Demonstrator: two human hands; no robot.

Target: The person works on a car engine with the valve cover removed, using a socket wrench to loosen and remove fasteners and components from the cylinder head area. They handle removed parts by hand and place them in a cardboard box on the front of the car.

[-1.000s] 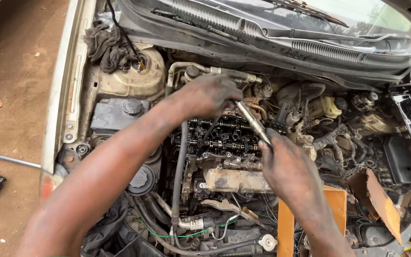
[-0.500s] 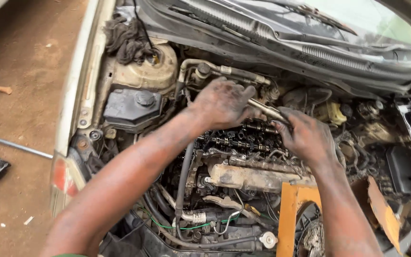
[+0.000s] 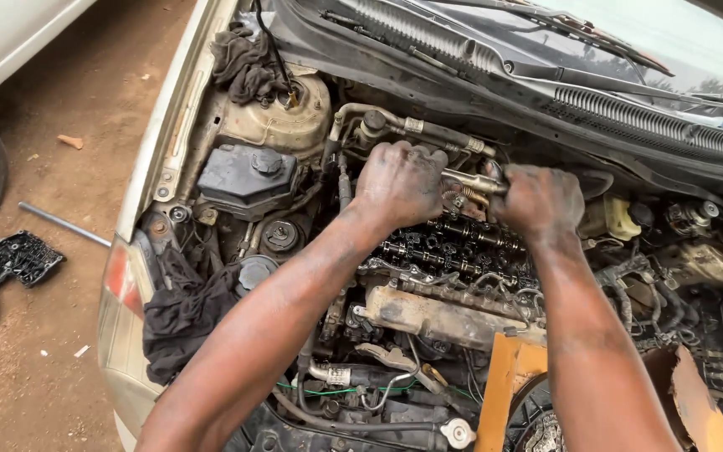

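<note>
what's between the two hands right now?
In the head view, a short stretch of a silvery metal tool shaft spans the gap from the left hand to the right hand. Both hands grip it, above the exposed engine top.

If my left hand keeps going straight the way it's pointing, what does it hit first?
Probably the pipe along the back of the engine bay: the left hand points up and away over the metal tool, fingers just short of it. Depth is unclear.

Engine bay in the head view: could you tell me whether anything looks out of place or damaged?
Yes. The engine's top lies uncovered below the left hand and right hand, which grip a metal tool. Dark rags drape over the front corner, and torn cardboard sits among the parts.
</note>
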